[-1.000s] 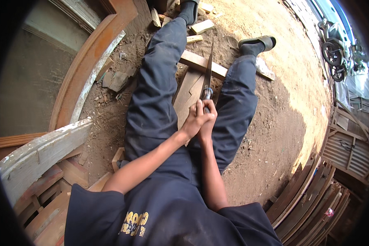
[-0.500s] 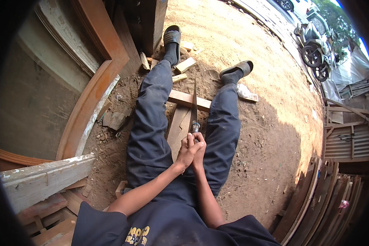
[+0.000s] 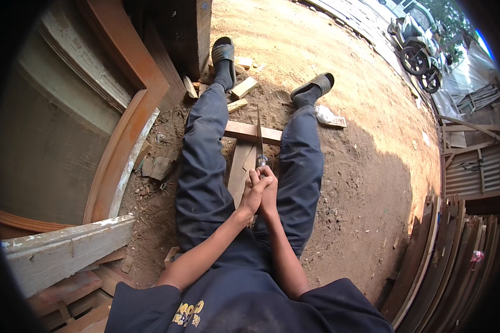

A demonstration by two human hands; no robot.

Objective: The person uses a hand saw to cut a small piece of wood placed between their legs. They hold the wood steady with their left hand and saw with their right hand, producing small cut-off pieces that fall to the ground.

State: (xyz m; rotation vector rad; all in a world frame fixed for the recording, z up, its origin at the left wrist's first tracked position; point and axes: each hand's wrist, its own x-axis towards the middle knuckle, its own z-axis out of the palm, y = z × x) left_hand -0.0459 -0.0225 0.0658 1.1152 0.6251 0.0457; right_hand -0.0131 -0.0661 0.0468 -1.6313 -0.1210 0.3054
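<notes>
My left hand [image 3: 253, 191] and my right hand [image 3: 269, 190] are clasped together, fingers wrapped round the handle of a saw [image 3: 259, 143], which they mostly hide. The long, narrow blade points away from me, between my outstretched legs, lying over or against a pale wooden bar [image 3: 239, 128] that runs crosswise between my shins. Whether its teeth touch the wood I cannot tell. Under the saw and hands a brown board [image 3: 239, 173] runs lengthwise toward me.
Wooden frames [image 3: 122, 133] and a weathered beam [image 3: 66, 250] stand at left. Offcuts [image 3: 243, 87] lie near my feet on sandy ground. Curved boards [image 3: 428, 255] are stacked at lower right, with motorbikes [image 3: 414, 58] at upper right.
The whole view has shifted as my head moved. My clasped hands have edged slightly forward, closer to the crosswise bar, still gripping the saw handle.
</notes>
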